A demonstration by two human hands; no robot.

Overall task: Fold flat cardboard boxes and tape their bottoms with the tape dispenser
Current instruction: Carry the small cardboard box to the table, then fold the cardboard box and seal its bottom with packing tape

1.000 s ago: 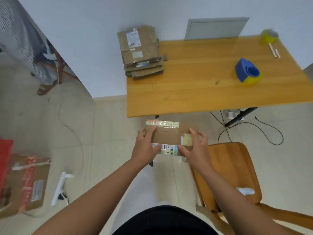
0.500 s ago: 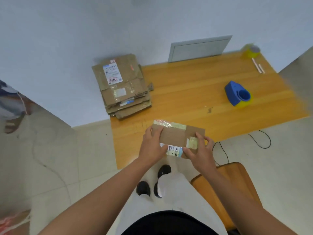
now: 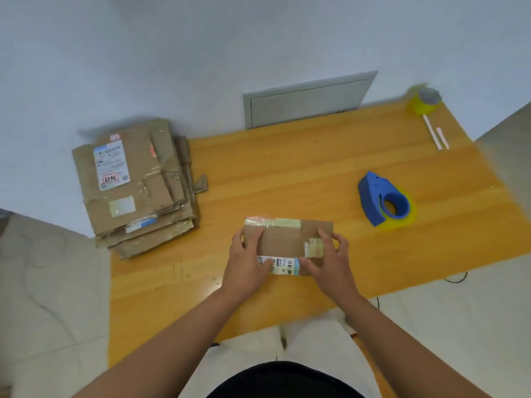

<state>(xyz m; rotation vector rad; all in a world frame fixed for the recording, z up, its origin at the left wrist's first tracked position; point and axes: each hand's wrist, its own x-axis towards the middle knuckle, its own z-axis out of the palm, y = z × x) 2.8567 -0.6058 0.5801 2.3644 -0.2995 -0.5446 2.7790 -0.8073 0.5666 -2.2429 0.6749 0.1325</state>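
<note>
Pale wall [image 3: 143,53], wooden table [image 3: 287,173], light tiled floor [image 3: 51,297]

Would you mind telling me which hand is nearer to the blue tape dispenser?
Right. The right hand is just left of the tape dispenser; the left hand lies farther left.

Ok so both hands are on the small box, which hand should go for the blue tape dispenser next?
The right hand, probably. The blue tape dispenser sits on the table to the right of the small box, on that hand's side. The left hand grips the box's left end and would have to cross over it.
</note>
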